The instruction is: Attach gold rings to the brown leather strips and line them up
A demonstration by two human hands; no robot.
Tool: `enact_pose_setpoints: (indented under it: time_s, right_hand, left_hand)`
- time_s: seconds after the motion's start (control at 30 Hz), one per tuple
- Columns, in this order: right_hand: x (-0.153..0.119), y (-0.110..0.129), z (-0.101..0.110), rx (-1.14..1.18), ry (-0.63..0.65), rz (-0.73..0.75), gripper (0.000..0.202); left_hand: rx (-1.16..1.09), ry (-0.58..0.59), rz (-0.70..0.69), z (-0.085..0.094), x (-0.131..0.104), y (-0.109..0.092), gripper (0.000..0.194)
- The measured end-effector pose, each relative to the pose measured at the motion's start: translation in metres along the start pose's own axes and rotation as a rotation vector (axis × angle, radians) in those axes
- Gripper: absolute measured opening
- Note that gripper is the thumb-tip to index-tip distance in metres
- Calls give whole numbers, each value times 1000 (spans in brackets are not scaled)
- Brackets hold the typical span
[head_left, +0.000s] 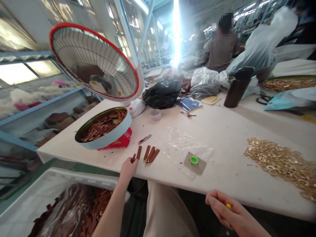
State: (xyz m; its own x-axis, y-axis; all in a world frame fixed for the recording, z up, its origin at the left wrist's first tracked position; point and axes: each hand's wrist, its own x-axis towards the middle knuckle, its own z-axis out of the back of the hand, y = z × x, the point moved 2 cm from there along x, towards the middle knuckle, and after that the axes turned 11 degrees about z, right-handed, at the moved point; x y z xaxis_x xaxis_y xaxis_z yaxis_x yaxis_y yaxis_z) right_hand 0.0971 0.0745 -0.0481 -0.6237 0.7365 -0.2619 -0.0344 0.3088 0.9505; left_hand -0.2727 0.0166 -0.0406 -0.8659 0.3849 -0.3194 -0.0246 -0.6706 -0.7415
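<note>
The left hand [128, 168] pinches small brown strips [139, 153] above the table [227, 138] edge, partly covering them, while the right hand [225, 208] encloses a yellow-ended object [228, 206], mostly hidden.

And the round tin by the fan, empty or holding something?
Holding something, not empty: brown strips lie heaped inside the tin.

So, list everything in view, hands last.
table: one, white, centre
fan: one, red rim, back left
tin: one, pale blue, before fan
crate: one, white, lower left
strips: many, brown, tin, table, crate
snips: two, reddish, table
rings: many, gold, right
dish: one, green, on grey card
bottle: one, brown, back right
bags: several, black and clear, back
person: at least one, brown top, background
left hand: one, holding strips
right hand: one, around yellow item
</note>
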Motion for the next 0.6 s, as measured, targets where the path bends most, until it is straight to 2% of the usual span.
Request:
enact_pose_setpoints:
  time_s: [0.1,0.2,0.37,0.47,0.53,0.6]
  right_hand:
    - [4,-9,1,-47,7,21,48]
    - [6,-11,-4,-114,26,41,46]
    - [0,9,-25,-312,170,176,38]
    - [-7,21,-28,-376,201,289,32]
    - [-14,24,-24,-434,173,360,27]
    - [-20,24,-18,-505,121,421,24]
  left_hand:
    - [-148,50,34,-2,-16,3,14]
    - [-337,227,95,-13,-56,1,21]
    - [-577,634,191,-56,-146,-17,29]
    - [-819,885,270,-80,-192,-30,27]
    - [-906,966,314,-92,-214,-35,29]
    - [-881,974,321,-99,-227,-35,32]
